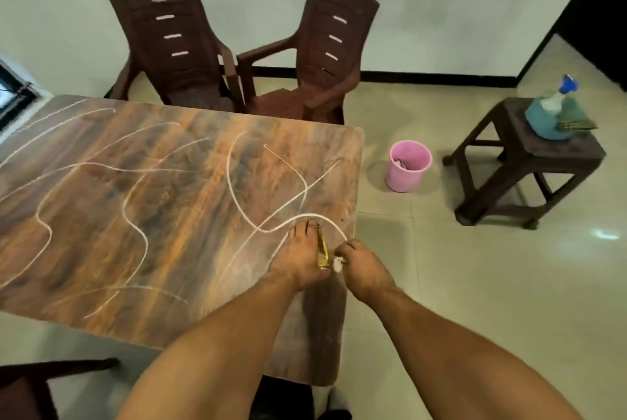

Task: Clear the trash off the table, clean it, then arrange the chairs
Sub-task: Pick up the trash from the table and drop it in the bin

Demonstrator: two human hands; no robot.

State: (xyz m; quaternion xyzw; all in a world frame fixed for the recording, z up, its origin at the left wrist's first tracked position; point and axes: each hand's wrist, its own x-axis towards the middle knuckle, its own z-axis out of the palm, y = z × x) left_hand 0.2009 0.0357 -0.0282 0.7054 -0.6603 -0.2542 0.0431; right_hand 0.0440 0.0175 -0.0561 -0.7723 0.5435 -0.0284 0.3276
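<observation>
Wood-grain table (135,199), scrawled all over with white looping lines (234,182). Behind its far edge, two brown plastic chairs (176,46) side by side, armrests nearly touching. At lower left, a corner of a third dark chair (27,385). Pale tiled floor, pale walls, dark skirting. On the floor just right of the table, a pink bucket (407,172) with some scrap inside. Farther right, a dark stool (529,155) bearing a blue spray bottle (549,117) and a folded cloth (576,119).

Near the table's right edge, left hand (298,256) palm down on the surface, fingers straight, gripping nothing. Along its thumb side, touching it, a gold wrapper (322,250). Just beside, at the very edge, right hand (361,267) with fingers curled, a small white scrap (338,263) against them. Pinched or merely touched: cannot tell.
</observation>
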